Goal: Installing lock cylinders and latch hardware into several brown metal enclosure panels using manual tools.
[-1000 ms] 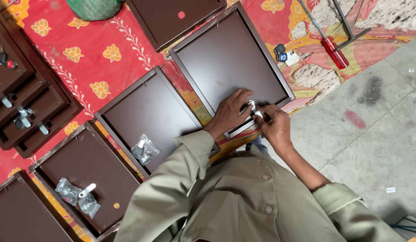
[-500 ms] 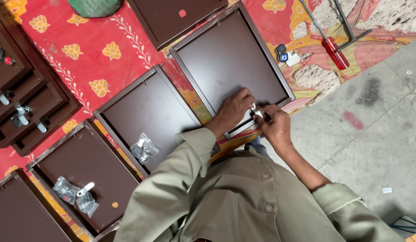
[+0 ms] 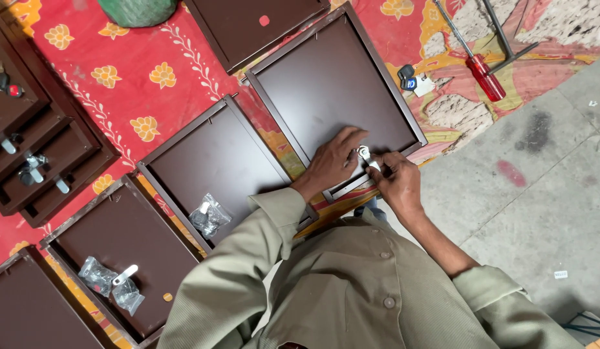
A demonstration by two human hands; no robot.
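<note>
A dark brown metal door panel (image 3: 332, 77) lies flat on a red flowered cloth. At its near edge sits a small silver lock fitting (image 3: 364, 154). My left hand (image 3: 331, 163) rests on the panel with its fingertips pinched on the fitting. My right hand (image 3: 396, 184) meets it from the right and grips the fitting's lower end, with the fingers curled. Both hands touch each other over the panel's rim. What lies under the fingers is hidden.
More brown panels (image 3: 213, 161) lie to the left, two of them with clear bags of lock parts (image 3: 209, 216). A red-handled screwdriver (image 3: 482, 72) and a bunch of keys (image 3: 408, 77) lie at the upper right. Stacked panels (image 3: 35, 155) are at far left, and grey concrete floor (image 3: 539, 194) at right.
Both hands stay at the panel's near edge on the fitting. Only the fingers have shifted slightly.
</note>
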